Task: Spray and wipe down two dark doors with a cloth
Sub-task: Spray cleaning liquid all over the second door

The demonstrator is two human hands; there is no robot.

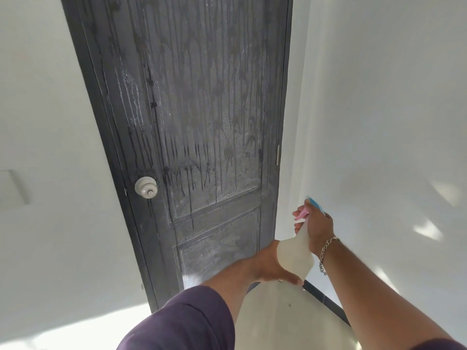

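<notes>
A dark grey panelled door [202, 109] stands shut ahead of me, its surface streaked with running drips of liquid. My right hand [319, 227] grips the neck of a translucent spray bottle [294, 256], with fingers curled on its pink trigger and the blue nozzle facing the door's right edge. My left hand [271, 263] cups the bottle's lower body, thumb under the base and fingers hidden behind it. No cloth is in view.
A pale round knob [145, 187] sits on the door's left side and a hinge [278, 154] on its right edge. White walls flank the door, with a wall plate [12, 185] at the left. A black baseboard [326, 301] runs along the right wall above the pale floor [278, 322].
</notes>
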